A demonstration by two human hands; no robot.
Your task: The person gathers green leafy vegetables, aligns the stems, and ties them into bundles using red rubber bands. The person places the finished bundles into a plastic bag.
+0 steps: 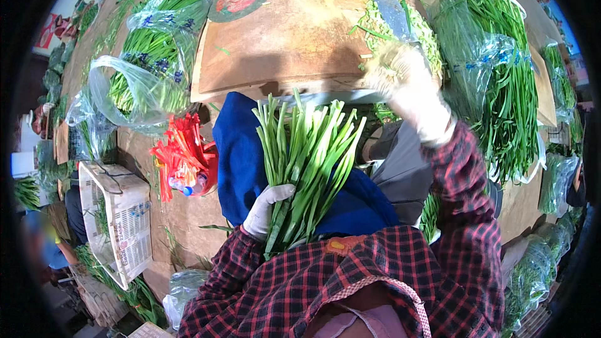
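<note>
My left hand (pixel 268 209), in a white glove, is closed around a thick bunch of leafy green garlic chives (pixel 305 164) held over a blue cloth (pixel 237 150) on my lap. The bunch's pale cut ends point towards the wooden board (pixel 281 42). At the board's right edge is my right hand (pixel 404 75), gloved and blurred by motion, close to the cleaver blade (pixel 395 15); whether it holds the handle cannot be told. Chopped pale stem ends (pixel 425 28) lie around the blade. A round disc (pixel 238 1) rests at the board's far left corner.
Plastic bags of chives stand left (pixel 155 56) and right (pixel 497 56) of the board. Red ties (pixel 185 150) fill a container left of my lap, beside a bottle with a blue cap. A white plastic crate (pixel 119 220) is further left. A person's arm (pixel 68 251) shows at the far left.
</note>
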